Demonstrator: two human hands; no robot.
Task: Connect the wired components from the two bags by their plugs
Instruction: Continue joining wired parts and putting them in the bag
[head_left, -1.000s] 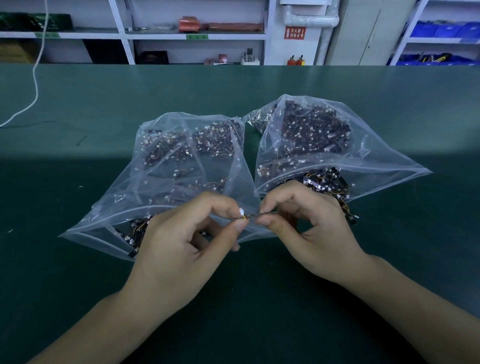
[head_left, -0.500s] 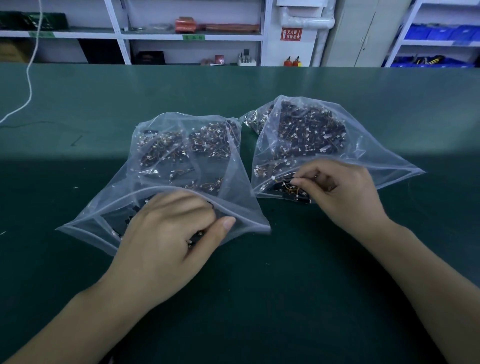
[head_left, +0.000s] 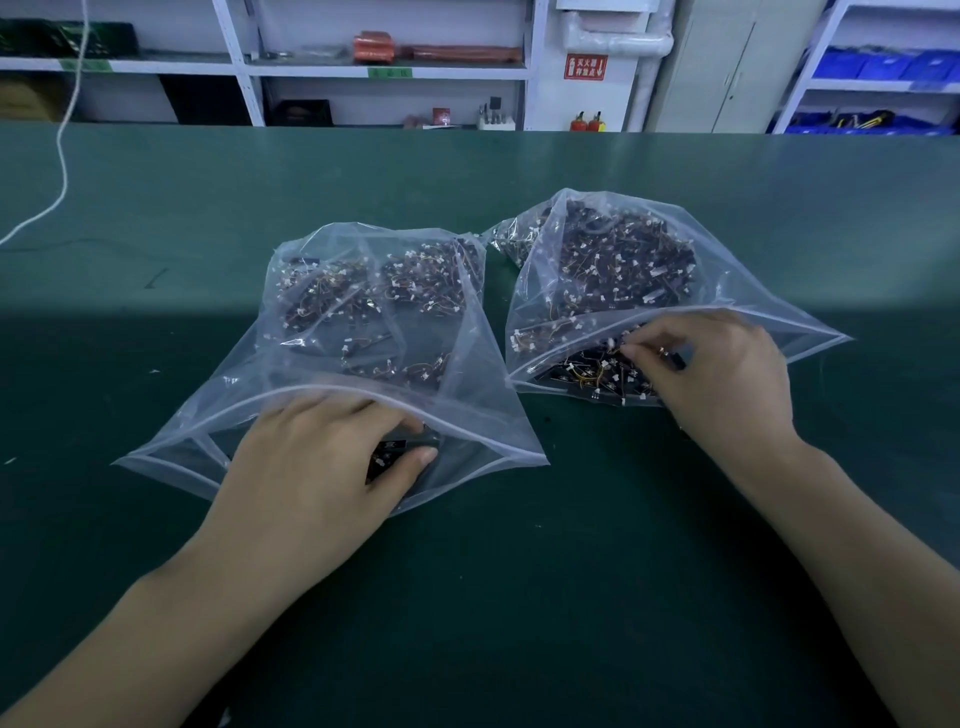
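Reaching into the bag mouths, the left hand (head_left: 317, 462) has fingers curled around a small black component (head_left: 387, 453) at the opening of the left bag (head_left: 332, 332), while the right hand (head_left: 719, 374) pinches a white plug (head_left: 613, 344) at the mouth of the right bag (head_left: 644, 270). Judgement: each pick should isolate one lead by its plug and lift slowly, since tangled wires may drag neighbours out. Both clear zip bags lie on the green table (head_left: 519, 597), holding heaps of dark wired components with white plugs.

Two bags side by side on the table (head_left: 675, 519): left bag (head_left: 311, 364), right bag (head_left: 727, 306)
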